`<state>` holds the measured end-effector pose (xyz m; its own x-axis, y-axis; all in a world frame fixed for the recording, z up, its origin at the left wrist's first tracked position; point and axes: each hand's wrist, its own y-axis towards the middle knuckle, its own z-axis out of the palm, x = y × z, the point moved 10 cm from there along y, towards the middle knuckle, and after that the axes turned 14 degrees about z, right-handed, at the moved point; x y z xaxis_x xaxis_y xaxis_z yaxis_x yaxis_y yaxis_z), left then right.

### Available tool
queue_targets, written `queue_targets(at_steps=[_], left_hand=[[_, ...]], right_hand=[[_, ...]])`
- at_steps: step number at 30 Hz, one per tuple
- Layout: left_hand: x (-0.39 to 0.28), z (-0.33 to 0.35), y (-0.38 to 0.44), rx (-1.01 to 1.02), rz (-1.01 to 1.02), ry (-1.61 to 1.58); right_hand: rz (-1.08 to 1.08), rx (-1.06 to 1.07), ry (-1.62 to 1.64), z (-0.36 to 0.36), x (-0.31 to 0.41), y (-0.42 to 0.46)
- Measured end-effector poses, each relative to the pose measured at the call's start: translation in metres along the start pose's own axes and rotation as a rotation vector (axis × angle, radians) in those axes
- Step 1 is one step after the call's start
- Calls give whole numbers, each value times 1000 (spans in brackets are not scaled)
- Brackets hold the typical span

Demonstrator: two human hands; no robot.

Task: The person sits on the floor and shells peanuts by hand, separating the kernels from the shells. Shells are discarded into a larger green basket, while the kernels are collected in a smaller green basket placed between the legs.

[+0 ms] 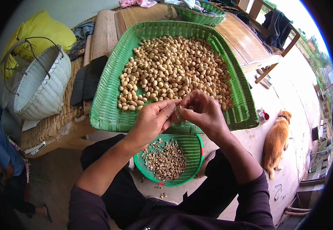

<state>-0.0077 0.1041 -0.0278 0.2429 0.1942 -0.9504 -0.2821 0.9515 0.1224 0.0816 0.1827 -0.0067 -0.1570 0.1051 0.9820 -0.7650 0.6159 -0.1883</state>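
My left hand (154, 116) and my right hand (205, 113) meet at the fingertips over the near rim of a green woven tray (104, 99). Pinched between them is a small pale piece of peanut (178, 109), mostly covered by the fingers; whether it is shell or whole nut is hard to tell. Unshelled peanuts (175, 67) are heaped across the tray just beyond my hands. Below, between my knees, a round green basket (194, 155) holds a pile of broken peanut shells (166, 162).
A white woven basket (44, 86) with a wire handle stands left, before a yellow sack (40, 34). Another green basket (203, 15) with cloth sits at the back. A dog (277, 143) lies on the floor at right. Another person (4, 152) is at the far left.
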Motion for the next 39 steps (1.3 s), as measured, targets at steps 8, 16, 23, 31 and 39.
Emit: queue_targets(at_steps=[8, 16, 23, 31, 39], left_hand=[[-24, -71, 6, -330, 35, -248], [-26, -80, 9, -423, 45, -340], [-24, -79, 9, -415, 26, -359], [-16, -42, 6, -184, -61, -248], [-2, 7, 2, 32, -182, -539]], right_hand=[[-379, 475, -566, 68, 31, -44], [-789, -275, -834, 39, 60, 14], [-753, -307, -1037, 53, 50, 36], [-507, -260, -403, 15, 59, 23], [-495, -62, -221, 16, 62, -5]])
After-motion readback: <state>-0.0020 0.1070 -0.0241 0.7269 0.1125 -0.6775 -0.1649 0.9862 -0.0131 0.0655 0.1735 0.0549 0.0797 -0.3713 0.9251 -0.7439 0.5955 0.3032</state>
